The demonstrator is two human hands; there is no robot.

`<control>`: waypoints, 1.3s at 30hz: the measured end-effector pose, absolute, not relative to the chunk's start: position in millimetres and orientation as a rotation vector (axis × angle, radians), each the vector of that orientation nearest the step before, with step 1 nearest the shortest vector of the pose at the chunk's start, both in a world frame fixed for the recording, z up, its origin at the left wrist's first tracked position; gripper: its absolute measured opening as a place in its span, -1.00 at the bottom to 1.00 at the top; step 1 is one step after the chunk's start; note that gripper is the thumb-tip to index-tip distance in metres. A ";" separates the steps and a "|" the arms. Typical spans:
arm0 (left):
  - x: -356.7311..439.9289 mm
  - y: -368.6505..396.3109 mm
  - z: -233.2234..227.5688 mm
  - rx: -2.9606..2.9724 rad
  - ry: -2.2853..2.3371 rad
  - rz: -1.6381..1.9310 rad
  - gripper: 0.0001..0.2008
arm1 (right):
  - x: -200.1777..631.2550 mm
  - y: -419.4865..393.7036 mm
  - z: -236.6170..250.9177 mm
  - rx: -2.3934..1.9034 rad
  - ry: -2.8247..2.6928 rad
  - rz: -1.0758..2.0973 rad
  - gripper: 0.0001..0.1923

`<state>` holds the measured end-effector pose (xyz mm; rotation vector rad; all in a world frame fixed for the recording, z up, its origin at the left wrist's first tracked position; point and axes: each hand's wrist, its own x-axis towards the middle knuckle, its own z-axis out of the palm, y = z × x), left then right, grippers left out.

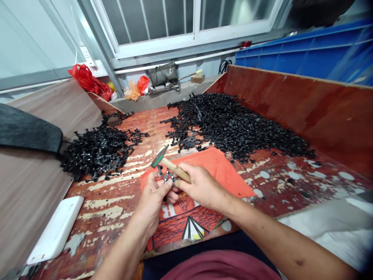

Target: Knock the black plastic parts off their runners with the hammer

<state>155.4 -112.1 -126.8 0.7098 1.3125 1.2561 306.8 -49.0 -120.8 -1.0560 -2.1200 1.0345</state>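
My right hand [196,179] is closed around the wooden handle of a small hammer [176,170], whose green and dark grey head points up and to the left. Close beside it, my left hand [157,188] has its fingers curled on a few small black parts [167,175] with round ends; their exact kind is unclear. Both hands are over an orange printed cloth [214,163] spread on the worn red-brown tabletop [110,202]. The hammer head sits just above the parts, and I cannot tell whether it touches them.
A large heap of black parts [230,122] spreads at the back right, against a red-brown board [305,105]. A smaller heap [96,151] lies on the left. A white phone-like device [56,229] rests at the front left. Behind the right board stands a blue crate [303,50].
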 end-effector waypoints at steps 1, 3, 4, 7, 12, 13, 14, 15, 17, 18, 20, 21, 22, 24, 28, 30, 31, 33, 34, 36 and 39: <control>156.5 -112.8 -127.0 0.760 1.365 1.301 -0.30 | 306.1 -47.6 -123.0 -1.057 -2.110 1.048 -0.92; 154.6 -114.2 -125.4 0.871 1.434 1.355 -0.17 | 306.0 -45.0 -125.5 -1.018 -2.101 1.093 -0.96; 152.3 -114.9 -123.7 0.908 1.438 1.335 -0.13 | 306.1 -44.0 -125.8 -0.985 -2.103 1.122 -0.94; 143.7 -116.4 -118.5 0.841 1.349 1.117 -0.29 | 305.1 -43.2 -124.0 -0.898 -2.119 1.161 -0.90; 132.6 -111.0 -117.7 0.627 1.219 0.954 -0.60 | 302.4 -44.0 -117.2 -0.862 -2.141 1.144 -0.88; 129.5 -107.4 -118.3 0.639 1.232 0.985 -0.62 | 303.7 -43.3 -115.7 -0.878 -2.134 1.136 -0.90; 125.5 -102.8 -119.0 0.666 1.257 1.034 -0.62 | 306.1 -42.1 -114.5 -0.899 -2.125 1.115 -0.91; 120.5 -97.1 -119.7 0.696 1.291 1.096 -0.62 | 309.8 -40.5 -113.7 -0.922 -2.112 1.083 -0.92; 109.0 -83.5 -121.5 0.744 1.369 1.180 -0.60 | 321.0 -36.7 -114.5 -0.974 -2.075 1.007 -0.93; 103.4 -76.3 -122.9 0.760 1.407 1.181 -0.58 | 328.0 -34.8 -116.3 -1.005 -2.054 0.975 -0.94; 94.6 -62.4 -127.5 0.792 1.476 1.110 -0.56 | 343.6 -32.2 -122.7 -1.080 -2.028 0.935 -0.96; 92.0 -56.2 -130.5 0.816 1.500 1.066 -0.55 | 351.2 -31.6 -126.9 -1.112 -2.035 0.924 -0.97; 90.4 -50.9 -133.9 0.843 1.514 1.037 -0.54 | 358.3 -31.7 -131.3 -1.139 -2.046 0.918 -0.99; 89.8 -42.6 -141.1 0.886 1.524 1.014 -0.51 | 369.9 -33.1 -139.7 -1.172 -2.070 0.930 -0.97; 90.4 -35.3 -150.8 0.887 1.528 0.990 -0.50 | 381.5 -37.4 -149.5 -1.209 -2.081 1.015 -0.92; 89.6 -34.9 -152.6 0.872 1.540 0.961 -0.51 | 383.2 -38.8 -150.6 -1.218 -2.073 1.041 -0.89; 89.1 -35.3 -153.0 0.869 1.542 0.946 -0.51 | 383.5 -39.2 -150.6 -1.223 -2.070 1.049 -0.88; 88.0 -36.5 -153.5 0.869 1.535 0.926 -0.51 | 383.3 -39.6 -150.3 -1.226 -2.067 1.061 -0.87; 87.6 -37.2 -153.7 0.870 1.529 0.916 -0.52 | 383.0 -39.7 -150.2 -1.223 -2.066 1.065 -0.87; 86.5 -38.6 -153.6 0.860 1.510 0.923 -0.56 | 382.4 -39.7 -150.3 -1.216 -2.072 1.069 -0.87; 83.4 -40.8 -150.6 0.783 1.484 0.981 -0.63 | 382.3 -40.3 -150.5 -1.219 -2.087 1.079 -0.91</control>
